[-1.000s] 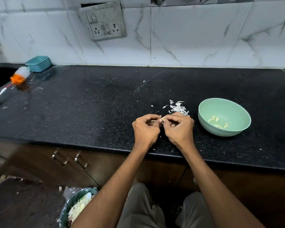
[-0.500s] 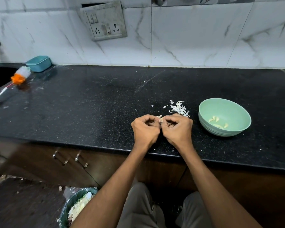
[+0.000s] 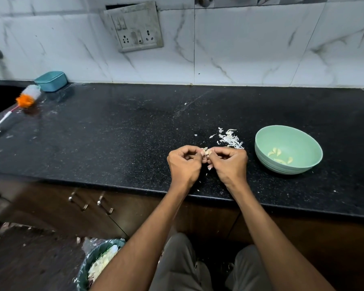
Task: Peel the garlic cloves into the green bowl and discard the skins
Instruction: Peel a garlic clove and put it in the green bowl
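On the black counter (image 3: 118, 131) stands the green bowl (image 3: 288, 149) with peeled cloves (image 3: 279, 156). Beside the skins (image 3: 229, 139), the left hand (image 3: 184, 165) and right hand (image 3: 229, 164) pinch one garlic clove (image 3: 206, 152) with curled fingers.

The countertop (image 3: 114, 131) is speckled black stone, fairly glossy; the green bowl (image 3: 263, 148) looks like matt plastic; garlic skins (image 3: 229, 139) seem papery.
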Available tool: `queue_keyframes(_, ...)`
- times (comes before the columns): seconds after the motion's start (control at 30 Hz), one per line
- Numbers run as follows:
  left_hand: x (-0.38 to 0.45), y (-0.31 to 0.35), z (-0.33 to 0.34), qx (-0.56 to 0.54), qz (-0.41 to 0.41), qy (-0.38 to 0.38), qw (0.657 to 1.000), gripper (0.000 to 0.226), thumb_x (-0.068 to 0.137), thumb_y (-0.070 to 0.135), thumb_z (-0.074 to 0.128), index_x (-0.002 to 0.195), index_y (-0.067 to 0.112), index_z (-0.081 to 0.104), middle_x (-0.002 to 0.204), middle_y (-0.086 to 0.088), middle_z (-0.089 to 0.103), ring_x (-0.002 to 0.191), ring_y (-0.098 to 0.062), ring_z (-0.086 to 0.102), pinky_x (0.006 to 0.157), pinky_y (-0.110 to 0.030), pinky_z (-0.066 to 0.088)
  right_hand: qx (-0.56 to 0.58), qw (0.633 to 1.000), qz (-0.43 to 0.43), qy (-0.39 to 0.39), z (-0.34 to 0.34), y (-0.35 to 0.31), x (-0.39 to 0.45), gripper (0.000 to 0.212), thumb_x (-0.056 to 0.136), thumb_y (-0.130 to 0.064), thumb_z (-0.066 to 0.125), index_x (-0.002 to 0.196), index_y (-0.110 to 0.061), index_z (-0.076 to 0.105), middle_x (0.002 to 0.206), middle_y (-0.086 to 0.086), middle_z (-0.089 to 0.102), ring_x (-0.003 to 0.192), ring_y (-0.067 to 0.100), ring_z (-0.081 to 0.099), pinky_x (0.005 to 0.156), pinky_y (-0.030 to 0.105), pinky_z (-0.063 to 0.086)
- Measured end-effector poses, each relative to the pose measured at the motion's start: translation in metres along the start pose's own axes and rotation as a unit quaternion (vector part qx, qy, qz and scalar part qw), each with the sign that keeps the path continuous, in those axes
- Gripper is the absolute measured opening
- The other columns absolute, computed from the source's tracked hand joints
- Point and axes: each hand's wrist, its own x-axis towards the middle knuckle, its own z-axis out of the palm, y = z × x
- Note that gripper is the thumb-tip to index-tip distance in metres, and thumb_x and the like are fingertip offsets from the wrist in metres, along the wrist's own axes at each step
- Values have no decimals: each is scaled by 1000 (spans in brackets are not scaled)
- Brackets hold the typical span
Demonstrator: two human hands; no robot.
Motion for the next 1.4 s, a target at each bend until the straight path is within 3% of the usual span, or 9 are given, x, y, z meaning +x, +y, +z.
queue_keyframes(0.17,1,-1,-1,-31,-25,13,999,16,88,-4,71,77,7,74,70,-14,75,65,-23,73,71,-42,61,-10,1000,7,11,-2,2,2,23,82,1,76,75,-21,78,67,4,76,58,21,72,59,40,62)
queue_keyframes(0.43,4,1,-4,-112,-55,17,992,11,88,-8,69,81,0,72,70,-10,72,65,-22,71,67,-30,60,19,998,32,56,-4,-3,1,26,82,4,74,73,-20,76,61,4,72,51,16,66,61,44,60)
queue_keyframes(0.67,4,2,-6,-113,-31,-37,992,7,90,-9,66,86,-3,68,77,-11,70,71,-24,72,61,-27,57,-43,992,-38,108,-8,2,7,20,81,-12,72,72,-30,76,60,1,70,52,30,64,54,39,57)
queue_keyframes(0.77,4,3,-6,-117,-25,-45,992,11,91,-10,65,85,0,67,76,-9,71,73,-25,75,60,-25,56,-78,985,-69,140,-10,1,14,20,82,-7,72,72,-24,76,61,1,68,49,14,55,55,29,51)
queue_keyframes(0.87,3,2,-5,-117,-19,-51,992,11,92,-9,64,86,0,67,77,-11,72,76,-29,76,58,-24,56,-131,975,-89,158,-10,0,21,9,81,-10,72,75,-15,78,57,3,63,47,10,51,57,21,46)
queue_keyframes(1.2,4,0,-5,-86,-19,-57,994,15,90,-10,65,82,3,68,79,-15,73,80,-29,76,61,-27,57,-240,957,-20,162,-4,-6,20,26,77,-26,82,61,-17,65,55,-6,62,56,18,61,63,28,50)
queue_keyframes(1.33,3,0,-4,-82,-20,-59,995,11,90,-10,65,84,-1,68,79,-15,72,78,-26,76,60,-25,56,-266,951,-31,155,-4,-3,20,17,83,-21,76,69,-16,68,71,2,68,68,27,65,67,35,52)
queue_keyframes(1.37,4,0,-4,-81,-20,-58,995,10,90,-10,64,85,-3,68,79,-15,72,77,-24,76,59,-25,56,-271,950,-50,149,-4,-1,19,7,86,-15,72,80,-15,75,82,4,70,76,28,66,70,34,51)
queue_keyframes(1.4,4,0,-4,-81,-19,-57,995,8,90,-10,64,85,-4,67,79,-16,72,76,-23,76,59,-25,56,-272,950,-63,143,-4,-2,18,15,87,-8,68,94,-15,79,94,4,72,84,28,67,74,33,51)
